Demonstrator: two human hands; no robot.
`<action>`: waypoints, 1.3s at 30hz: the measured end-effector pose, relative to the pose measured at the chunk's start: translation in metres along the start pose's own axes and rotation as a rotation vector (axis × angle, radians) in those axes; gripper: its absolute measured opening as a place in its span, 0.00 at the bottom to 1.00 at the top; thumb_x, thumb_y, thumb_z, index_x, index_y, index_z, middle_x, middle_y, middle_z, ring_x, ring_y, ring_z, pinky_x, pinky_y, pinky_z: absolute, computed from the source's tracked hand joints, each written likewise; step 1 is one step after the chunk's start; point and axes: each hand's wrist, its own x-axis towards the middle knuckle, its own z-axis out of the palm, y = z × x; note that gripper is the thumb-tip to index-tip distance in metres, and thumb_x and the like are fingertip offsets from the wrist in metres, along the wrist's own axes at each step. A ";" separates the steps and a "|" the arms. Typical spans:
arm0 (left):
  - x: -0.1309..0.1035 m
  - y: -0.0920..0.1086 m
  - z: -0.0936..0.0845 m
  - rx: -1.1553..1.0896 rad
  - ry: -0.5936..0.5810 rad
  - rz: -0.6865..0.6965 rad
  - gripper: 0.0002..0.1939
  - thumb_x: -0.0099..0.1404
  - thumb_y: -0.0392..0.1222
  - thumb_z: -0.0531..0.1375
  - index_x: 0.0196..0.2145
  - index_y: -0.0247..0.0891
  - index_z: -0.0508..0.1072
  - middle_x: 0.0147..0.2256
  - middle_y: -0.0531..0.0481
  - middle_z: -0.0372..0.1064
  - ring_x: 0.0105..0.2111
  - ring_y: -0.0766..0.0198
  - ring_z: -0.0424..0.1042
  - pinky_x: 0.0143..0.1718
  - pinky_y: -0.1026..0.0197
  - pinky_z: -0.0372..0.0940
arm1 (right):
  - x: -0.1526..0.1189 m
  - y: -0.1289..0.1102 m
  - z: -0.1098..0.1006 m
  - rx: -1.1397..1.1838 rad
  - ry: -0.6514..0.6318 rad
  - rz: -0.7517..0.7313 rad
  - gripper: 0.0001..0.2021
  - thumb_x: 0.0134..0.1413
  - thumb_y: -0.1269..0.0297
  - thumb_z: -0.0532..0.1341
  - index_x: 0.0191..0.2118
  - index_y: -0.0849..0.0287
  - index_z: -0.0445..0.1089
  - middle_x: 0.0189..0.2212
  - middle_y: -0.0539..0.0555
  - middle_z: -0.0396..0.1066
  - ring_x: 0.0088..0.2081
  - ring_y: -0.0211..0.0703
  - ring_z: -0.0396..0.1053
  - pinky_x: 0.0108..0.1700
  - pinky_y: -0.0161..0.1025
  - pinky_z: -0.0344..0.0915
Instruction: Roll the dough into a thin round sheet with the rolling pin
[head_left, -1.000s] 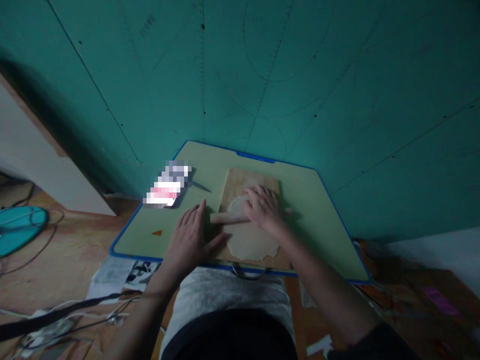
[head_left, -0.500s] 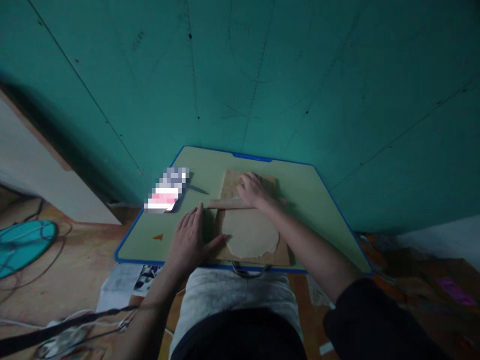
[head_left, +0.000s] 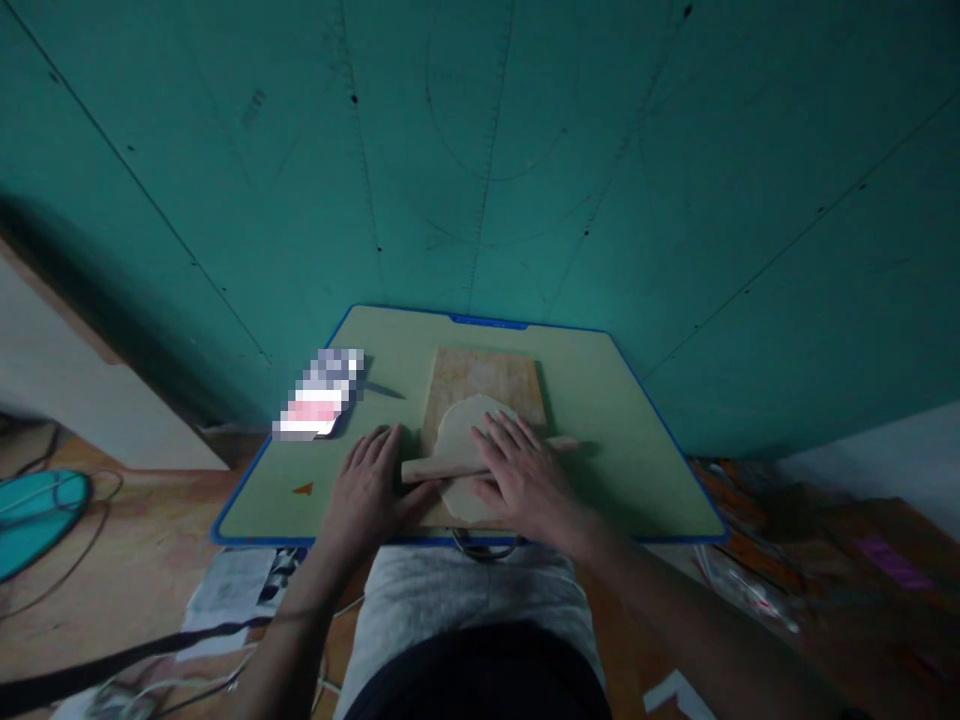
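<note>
A flat, roughly round sheet of dough (head_left: 469, 418) lies on a wooden cutting board (head_left: 484, 370), with a rolling pin (head_left: 442, 467) across it. My right hand (head_left: 517, 470) lies over the pin, palm down, its fingers stretched forward onto the dough and its thumb on the near side. To the left, my left hand (head_left: 367, 480) rests beside the pin's left end, fingers extended, its thumb reaching along the near side toward the dough. Whether that thumb touches the dough I cannot tell. Part of the dough is hidden beneath the pin and my right hand.
A pale folding table (head_left: 630, 440) with a blue rim bears the board. On its left are a blurred phone-like object (head_left: 319, 395), a knife blade (head_left: 384, 390) and a small orange scrap (head_left: 303, 489). A green wall (head_left: 480, 150) stands behind; cables lie on the floor.
My right hand has come back toward me with the rolling pin, from the far edge of the dough to its near half. My left hand stays by the pin's left side. The view has shifted slightly.
</note>
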 end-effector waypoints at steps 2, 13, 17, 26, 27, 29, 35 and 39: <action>0.000 0.000 0.000 -0.001 0.006 0.004 0.40 0.62 0.64 0.62 0.61 0.33 0.64 0.57 0.30 0.69 0.60 0.39 0.67 0.58 0.37 0.65 | 0.010 0.008 0.002 0.014 -0.019 -0.001 0.29 0.68 0.52 0.54 0.67 0.65 0.61 0.69 0.66 0.57 0.70 0.57 0.52 0.71 0.56 0.48; -0.001 0.001 -0.003 0.003 -0.017 -0.044 0.42 0.63 0.62 0.62 0.64 0.30 0.61 0.58 0.29 0.69 0.59 0.40 0.68 0.58 0.38 0.65 | 0.122 0.058 0.006 0.089 -0.114 0.208 0.28 0.71 0.50 0.48 0.67 0.61 0.62 0.71 0.63 0.53 0.72 0.54 0.49 0.70 0.52 0.46; -0.003 0.000 -0.002 -0.026 -0.001 -0.047 0.51 0.62 0.62 0.64 0.70 0.28 0.50 0.59 0.26 0.66 0.59 0.38 0.67 0.58 0.38 0.66 | 0.079 0.034 0.007 0.060 -0.030 0.116 0.29 0.71 0.48 0.48 0.64 0.62 0.65 0.69 0.64 0.57 0.71 0.57 0.51 0.71 0.54 0.45; -0.009 0.003 -0.010 -0.136 -0.037 -0.027 0.46 0.71 0.56 0.53 0.73 0.32 0.34 0.59 0.33 0.68 0.61 0.43 0.65 0.62 0.37 0.60 | -0.015 -0.025 0.004 0.082 0.042 0.005 0.33 0.68 0.50 0.52 0.71 0.66 0.54 0.71 0.65 0.51 0.72 0.55 0.47 0.71 0.54 0.49; -0.009 0.003 -0.011 -0.145 -0.036 -0.036 0.44 0.72 0.55 0.51 0.73 0.32 0.34 0.59 0.33 0.68 0.61 0.44 0.66 0.62 0.37 0.60 | -0.006 -0.020 0.005 0.078 0.031 0.021 0.33 0.68 0.51 0.53 0.71 0.66 0.54 0.71 0.65 0.52 0.72 0.55 0.48 0.71 0.55 0.48; -0.009 0.003 -0.011 -0.154 -0.034 -0.064 0.42 0.73 0.54 0.50 0.73 0.33 0.36 0.60 0.33 0.67 0.60 0.45 0.66 0.61 0.38 0.62 | 0.023 -0.002 0.007 0.065 0.025 0.070 0.31 0.69 0.54 0.52 0.70 0.67 0.54 0.70 0.67 0.54 0.71 0.57 0.50 0.71 0.55 0.46; -0.007 0.002 -0.009 -0.153 -0.039 -0.147 0.38 0.74 0.55 0.47 0.72 0.30 0.44 0.57 0.31 0.69 0.57 0.45 0.69 0.57 0.39 0.65 | 0.108 0.054 0.009 0.092 -0.044 0.228 0.33 0.70 0.51 0.47 0.71 0.70 0.51 0.71 0.66 0.51 0.72 0.58 0.46 0.72 0.56 0.42; -0.006 0.003 -0.008 -0.152 -0.031 -0.160 0.36 0.73 0.55 0.47 0.71 0.31 0.48 0.57 0.32 0.70 0.57 0.46 0.69 0.57 0.40 0.65 | 0.095 0.041 0.008 0.096 -0.059 0.210 0.29 0.71 0.52 0.45 0.69 0.63 0.58 0.70 0.63 0.56 0.72 0.59 0.48 0.71 0.60 0.45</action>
